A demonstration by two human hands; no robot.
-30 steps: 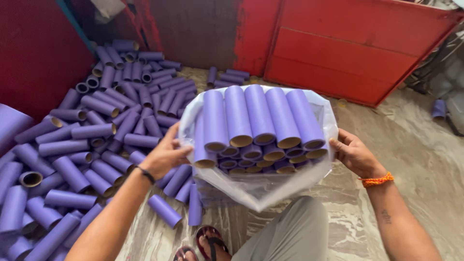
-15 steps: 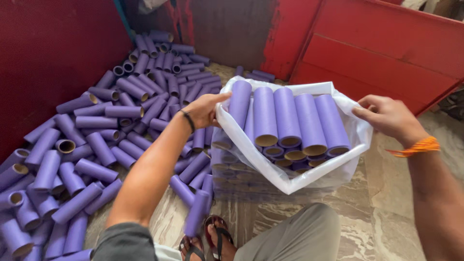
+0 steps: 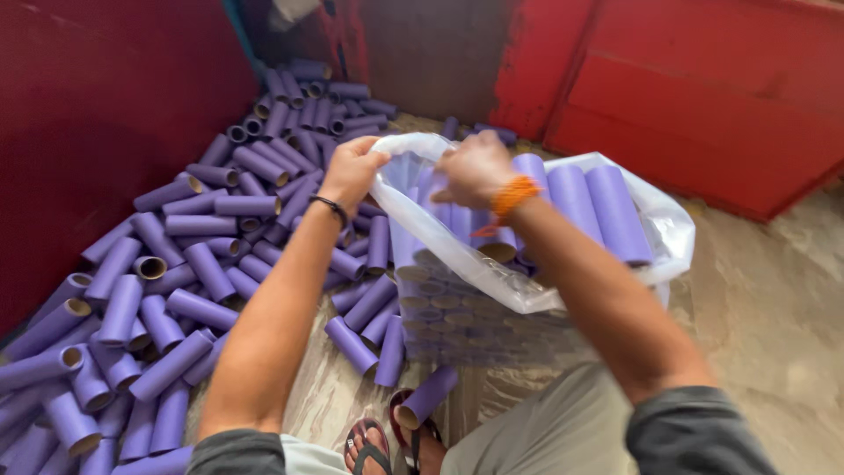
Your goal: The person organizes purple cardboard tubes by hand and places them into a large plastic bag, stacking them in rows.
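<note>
Both arms stretched forward, bare forearms, dark sleeves at elbows. Left hand [image 3: 353, 167] closed in fist, knuckles up, thin dark band on wrist. Right hand [image 3: 475, 169] also clenched, just beside left, orange thread around wrist.

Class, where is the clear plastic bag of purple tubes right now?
In the head view, right of centre: the clear plastic bag, held by both hands, right of the loose purple tubes.

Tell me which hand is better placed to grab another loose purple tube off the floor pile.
Probably the left hand: it grips the clear bag on the edge nearest the loose purple tubes. The right hand also grips the bag's rim, farther from the pile.
</note>
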